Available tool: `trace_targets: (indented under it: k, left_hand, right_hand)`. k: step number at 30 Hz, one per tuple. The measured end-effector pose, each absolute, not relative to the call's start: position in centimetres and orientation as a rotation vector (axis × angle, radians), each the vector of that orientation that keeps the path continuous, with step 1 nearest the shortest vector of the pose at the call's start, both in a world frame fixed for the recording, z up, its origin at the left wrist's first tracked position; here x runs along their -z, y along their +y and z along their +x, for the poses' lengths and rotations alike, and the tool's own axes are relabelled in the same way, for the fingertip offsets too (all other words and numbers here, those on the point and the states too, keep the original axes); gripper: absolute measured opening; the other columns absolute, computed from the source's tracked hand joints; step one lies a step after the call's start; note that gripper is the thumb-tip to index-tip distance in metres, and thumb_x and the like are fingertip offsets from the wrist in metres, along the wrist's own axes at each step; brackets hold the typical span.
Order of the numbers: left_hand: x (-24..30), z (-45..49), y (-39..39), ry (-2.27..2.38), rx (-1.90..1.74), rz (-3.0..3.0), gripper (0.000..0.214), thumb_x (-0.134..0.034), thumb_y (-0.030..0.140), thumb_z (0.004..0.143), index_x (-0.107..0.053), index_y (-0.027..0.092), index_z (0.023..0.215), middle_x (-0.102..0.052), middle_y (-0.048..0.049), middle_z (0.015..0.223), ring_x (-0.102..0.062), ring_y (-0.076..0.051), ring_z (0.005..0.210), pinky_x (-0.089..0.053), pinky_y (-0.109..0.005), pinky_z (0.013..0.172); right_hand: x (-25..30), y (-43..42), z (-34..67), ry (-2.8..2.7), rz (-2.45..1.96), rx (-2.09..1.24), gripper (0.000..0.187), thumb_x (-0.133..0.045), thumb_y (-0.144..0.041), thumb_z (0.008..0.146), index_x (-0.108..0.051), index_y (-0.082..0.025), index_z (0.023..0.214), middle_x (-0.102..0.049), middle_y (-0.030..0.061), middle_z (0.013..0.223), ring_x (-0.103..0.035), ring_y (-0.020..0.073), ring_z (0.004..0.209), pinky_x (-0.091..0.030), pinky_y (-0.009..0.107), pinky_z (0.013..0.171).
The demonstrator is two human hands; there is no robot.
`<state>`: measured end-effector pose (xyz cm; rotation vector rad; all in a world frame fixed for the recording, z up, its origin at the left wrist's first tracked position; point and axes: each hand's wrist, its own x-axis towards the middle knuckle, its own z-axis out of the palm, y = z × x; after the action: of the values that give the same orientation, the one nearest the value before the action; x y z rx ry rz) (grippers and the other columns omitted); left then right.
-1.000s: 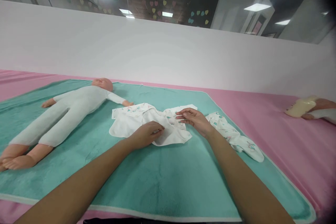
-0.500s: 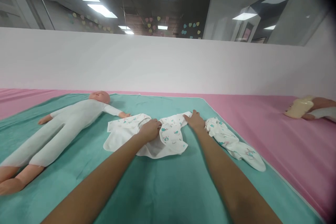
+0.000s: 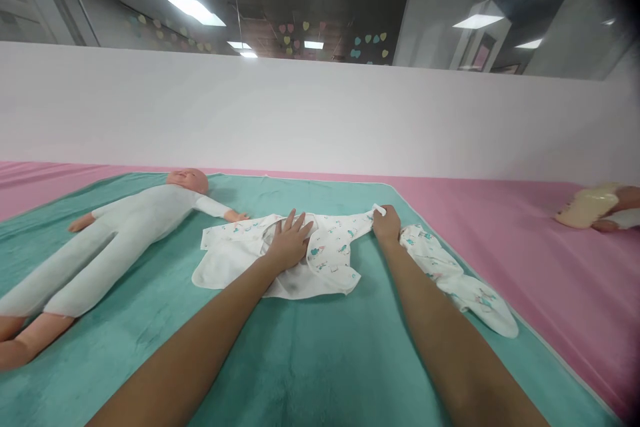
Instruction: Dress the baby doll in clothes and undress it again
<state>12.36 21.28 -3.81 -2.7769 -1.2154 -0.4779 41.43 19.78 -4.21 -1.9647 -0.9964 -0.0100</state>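
Note:
A white baby shirt (image 3: 330, 253) with a small green and pink print lies spread on a green blanket (image 3: 320, 353). My left hand (image 3: 290, 240) rests flat on the middle of the shirt, near its neck opening, with fingers spread. My right hand (image 3: 387, 223) is closed on the end of the shirt's right-hand sleeve, which is stretched out straight toward it. Just right of that hand lies a bundled printed baby garment (image 3: 450, 273), partly hidden behind my right forearm.
On the left a baby doll (image 3: 145, 220) in a white suit lies on its back, one hand close to the shirt. A pink cloth (image 3: 540, 253) lies under the blanket. Part of another doll (image 3: 595, 207) shows at far right. A white wall (image 3: 320, 120) stands behind.
My left hand has opened from a closed grip and flattened on the shirt. My right hand has taken the sleeve end and drawn it out to the right.

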Motion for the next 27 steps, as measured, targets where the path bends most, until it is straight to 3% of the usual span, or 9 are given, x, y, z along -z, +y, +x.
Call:
trace_targets:
  k: [5,7,9,12,14,19,23,27]
  left_hand:
    - [2.9,12.1,20.6,-1.233,0.651,-2.746,0.034,-0.036,0.026,0.09,-0.052,0.022,0.119,-0.05,-0.0064,0.132,-0.036,-0.024,0.126,-0.031,-0.045,0.103]
    - [2.9,12.0,20.6,-1.308,0.63,-2.766,0.033,-0.035,0.026,0.09,-0.054,0.021,0.117,-0.053,-0.0073,0.127,-0.041,-0.024,0.122,-0.034,-0.045,0.101]
    - [3.1,12.0,21.0,-1.377,0.593,-2.779,0.035,-0.035,0.03,0.091,-0.052,0.02,0.119,-0.048,-0.0081,0.133,-0.034,-0.026,0.128,-0.031,-0.048,0.103]
    - [3.6,11.9,21.8,-1.492,0.58,-2.767,0.042,-0.033,0.036,0.091,-0.044,0.022,0.129,-0.026,-0.0087,0.148,-0.013,-0.03,0.138,-0.032,-0.056,0.1]
    - [3.9,11.8,22.2,-1.582,0.525,-2.784,0.046,-0.03,0.04,0.092,-0.038,0.024,0.134,-0.019,-0.0094,0.151,-0.011,-0.032,0.138,-0.034,-0.06,0.096]
    - [4.0,11.5,22.7,-1.623,0.437,-2.822,0.05,-0.027,0.047,0.092,-0.035,0.027,0.137,-0.019,-0.0104,0.151,-0.017,-0.033,0.136,-0.031,-0.063,0.095]
    - [4.1,11.5,22.8,-1.604,0.449,-2.833,0.049,-0.027,0.047,0.092,-0.04,0.025,0.133,-0.025,-0.0126,0.149,-0.021,-0.034,0.135,-0.03,-0.063,0.096]
    - [4.1,11.6,22.6,-1.568,0.487,-2.787,0.045,-0.028,0.045,0.092,-0.045,0.023,0.127,-0.029,-0.0134,0.146,-0.023,-0.033,0.134,-0.033,-0.061,0.094]
  right_hand:
    - [4.1,19.2,41.6,-0.876,-1.928,0.103,0.027,-0.038,-0.031,0.082,-0.053,-0.017,0.1,-0.057,0.0083,0.101,-0.051,0.02,0.092,-0.039,0.03,0.081]
    - [4.0,19.1,41.7,-0.847,-1.927,0.121,0.026,-0.039,-0.031,0.083,-0.053,-0.017,0.099,-0.057,0.0087,0.101,-0.051,0.0199,0.091,-0.039,0.03,0.081]
    - [3.9,18.9,41.7,-0.836,-1.931,0.134,0.025,-0.04,-0.03,0.083,-0.053,-0.016,0.1,-0.056,0.009,0.102,-0.051,0.0204,0.092,-0.038,0.03,0.082]
    - [3.7,18.8,41.5,-0.841,-1.946,0.146,0.025,-0.04,-0.028,0.084,-0.053,-0.016,0.102,-0.055,0.0101,0.104,-0.05,0.0216,0.095,-0.038,0.031,0.084]
    - [3.6,18.6,41.3,-0.851,-1.96,0.155,0.026,-0.039,-0.027,0.085,-0.053,-0.015,0.104,-0.054,0.0112,0.105,-0.05,0.0222,0.096,-0.037,0.031,0.085]
    - [3.5,18.3,40.8,-0.912,-1.999,0.194,0.029,-0.036,-0.021,0.084,-0.053,-0.013,0.107,-0.047,0.0153,0.113,-0.05,0.0244,0.097,-0.038,0.035,0.087]
    - [3.1,18.3,38.8,-1.154,-1.972,0.328,0.042,-0.04,-0.011,0.079,-0.05,-0.015,0.119,-0.042,0.0134,0.128,-0.037,0.0295,0.119,-0.029,0.042,0.099]
    - [2.8,18.6,34.7,-1.673,-1.805,0.322,0.043,-0.034,-0.017,0.088,-0.045,-0.012,0.129,-0.04,0.0121,0.136,-0.031,0.0241,0.127,-0.022,0.039,0.109]
